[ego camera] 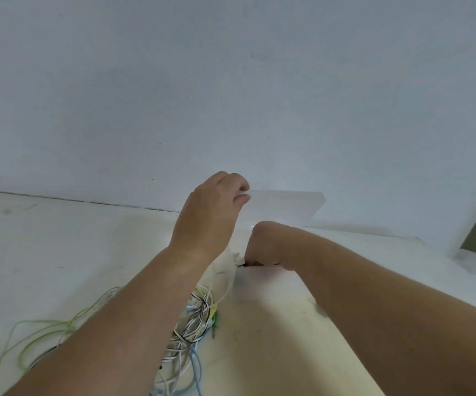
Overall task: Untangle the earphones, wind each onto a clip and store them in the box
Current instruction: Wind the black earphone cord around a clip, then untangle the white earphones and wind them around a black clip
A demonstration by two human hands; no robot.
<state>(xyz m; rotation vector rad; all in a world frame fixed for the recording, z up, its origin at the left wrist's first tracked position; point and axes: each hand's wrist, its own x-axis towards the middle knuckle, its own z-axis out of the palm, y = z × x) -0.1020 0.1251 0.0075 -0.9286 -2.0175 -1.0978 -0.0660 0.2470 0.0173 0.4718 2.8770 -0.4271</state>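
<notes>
Earphones (194,324) lie on the table (59,252), box (288,204) behind.

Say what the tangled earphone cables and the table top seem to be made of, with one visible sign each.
Earphone cables: probably wire in smooth coloured plastic sheathing; they curl in thin, limp loops. Table top: hard, matt, cream surface, scuffed; laminate or painted board, unclear which.

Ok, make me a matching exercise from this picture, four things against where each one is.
Things:
1 green cable
2 light blue cable
3 clear box
4 right hand

Places:
A against the wall
B far left on the table
C bottom middle of the view
D just in front of the box, wrist bent down

Pairs: 1-B, 2-C, 3-A, 4-D
</notes>
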